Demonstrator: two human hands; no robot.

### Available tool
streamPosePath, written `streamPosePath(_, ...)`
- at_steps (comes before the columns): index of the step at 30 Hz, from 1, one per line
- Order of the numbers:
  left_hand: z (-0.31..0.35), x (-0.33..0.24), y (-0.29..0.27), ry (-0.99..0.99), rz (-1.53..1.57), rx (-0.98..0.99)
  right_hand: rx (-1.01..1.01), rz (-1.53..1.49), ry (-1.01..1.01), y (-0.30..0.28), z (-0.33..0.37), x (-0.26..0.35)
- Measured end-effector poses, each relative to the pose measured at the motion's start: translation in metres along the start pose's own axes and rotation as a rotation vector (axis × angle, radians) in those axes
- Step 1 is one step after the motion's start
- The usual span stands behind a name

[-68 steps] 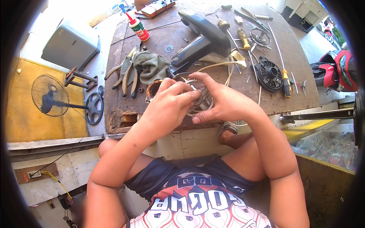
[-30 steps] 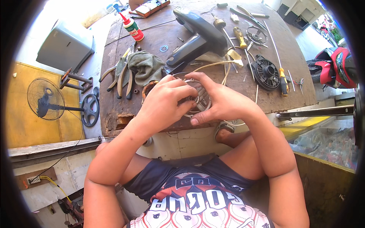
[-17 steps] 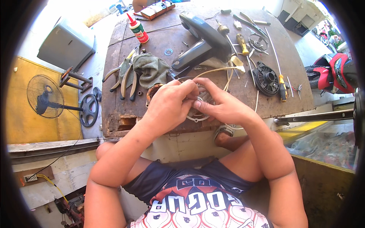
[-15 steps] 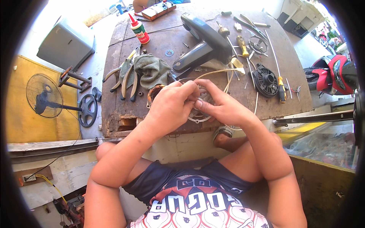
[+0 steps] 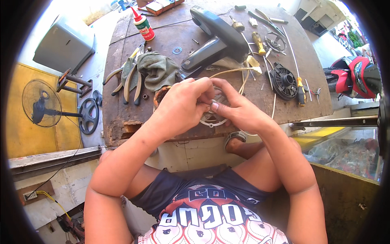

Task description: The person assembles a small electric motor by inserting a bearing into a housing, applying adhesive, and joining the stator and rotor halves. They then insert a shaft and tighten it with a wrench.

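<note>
My left hand (image 5: 183, 102) and my right hand (image 5: 240, 109) meet over the table's near edge, fingers bent and thumbs almost touching. Each pinches at something small that the fingertips hide. Right beneath them is a round light-metal motor housing (image 5: 211, 124), its ribbed rim partly showing and the rest covered by my hands. A motor coil part (image 5: 161, 96) with a rusty orange edge peeks out behind my left hand. Beyond it lies a grey-green rag (image 5: 157, 72). A pale cable (image 5: 232, 71) runs just past my right fingers.
A black fan stand body (image 5: 219, 38) lies across the wooden table (image 5: 122, 93). Pliers (image 5: 131, 83) and a glue bottle (image 5: 144, 26) are at left. A black round motor cover (image 5: 284, 82), a yellow-handled screwdriver (image 5: 301, 92) and a chuck-like tool (image 5: 237, 26) lie at right.
My head view has shifted slightly, so the table appears a little further left and up. Both hands stay together over the housing, with only slight finger movement.
</note>
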State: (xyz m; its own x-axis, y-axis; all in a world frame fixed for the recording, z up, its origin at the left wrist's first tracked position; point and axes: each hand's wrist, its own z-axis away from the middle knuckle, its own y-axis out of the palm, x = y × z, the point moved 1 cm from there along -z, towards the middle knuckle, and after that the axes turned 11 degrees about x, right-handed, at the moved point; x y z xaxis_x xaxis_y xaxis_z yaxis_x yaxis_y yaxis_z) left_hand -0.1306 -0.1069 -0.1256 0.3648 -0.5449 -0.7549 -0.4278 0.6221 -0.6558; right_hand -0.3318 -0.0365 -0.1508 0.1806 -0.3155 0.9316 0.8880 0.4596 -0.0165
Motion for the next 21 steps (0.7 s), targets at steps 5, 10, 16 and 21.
streamPosePath(5, -0.006, -0.006, 0.001, -0.038, -0.076, 0.037, 0.007, 0.045, -0.057, -0.004, -0.003, -0.004)
streamPosePath(10, -0.010, -0.009, -0.005, -0.024, -0.048, 0.093, 0.018, 0.049, 0.032, -0.006, 0.000, 0.003)
streamPosePath(16, 0.037, 0.005, -0.053, -0.019, -0.124, -0.343, -0.011, 0.323, -0.056, -0.007, 0.000, 0.003)
streamPosePath(21, 0.077, 0.059, -0.104, -0.332, -0.173, -0.590, -0.173, 0.620, -0.032, -0.007, 0.011, 0.005)
